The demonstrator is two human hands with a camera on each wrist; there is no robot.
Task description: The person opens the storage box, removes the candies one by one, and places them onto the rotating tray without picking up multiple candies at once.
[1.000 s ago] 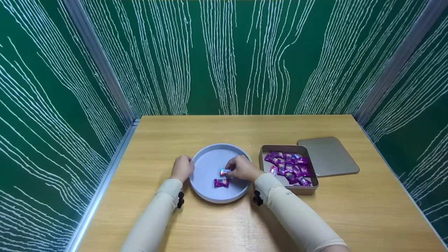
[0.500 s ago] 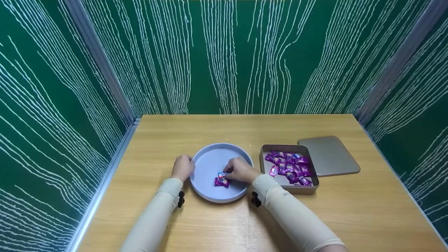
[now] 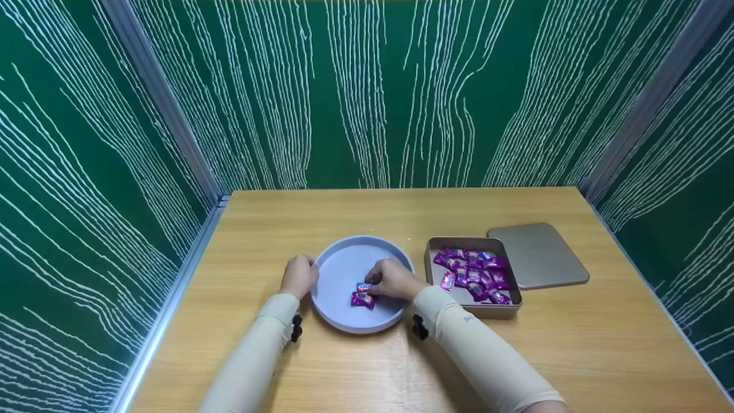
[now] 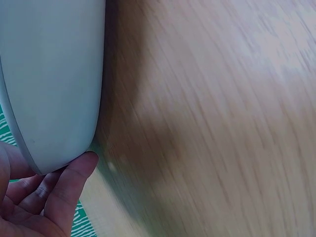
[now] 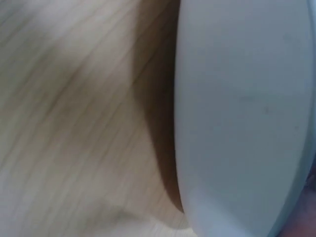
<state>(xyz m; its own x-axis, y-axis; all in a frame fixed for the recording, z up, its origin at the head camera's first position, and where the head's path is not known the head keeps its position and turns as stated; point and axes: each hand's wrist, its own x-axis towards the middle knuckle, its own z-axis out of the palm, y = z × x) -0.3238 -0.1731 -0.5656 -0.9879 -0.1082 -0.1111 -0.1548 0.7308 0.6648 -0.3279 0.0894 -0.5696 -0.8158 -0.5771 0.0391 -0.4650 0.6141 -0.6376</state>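
Observation:
Around the left rim of a round, pale blue-grey tray point(image 3: 344, 261), my left hand point(image 3: 299, 276) keeps a grip. The left wrist view has the thumb at the rim and the fingers point(image 4: 74, 180) against the outer wall. Inside the tray, my right hand point(image 3: 394, 279) pinches a small wrapped candy point(image 3: 362, 287) with blue and red on its wrapper. Just in front of it lies a purple wrapped candy point(image 3: 361, 300), close enough that I cannot tell whether they touch. In the right wrist view the tray's wall point(image 5: 242, 113) hides nearly all of that hand.
Right of the tray stands a square metal tin point(image 3: 500, 311) with several purple wrapped candies point(image 3: 473, 275) inside. Its flat lid point(image 3: 542, 258) lies behind and to the right, against the tin. Green walls with white lines border the wooden table point(image 3: 321, 212).
My right hand has come slightly nearer and left, bringing its candy down beside the purple one. The left hand has stayed at the tray's rim.

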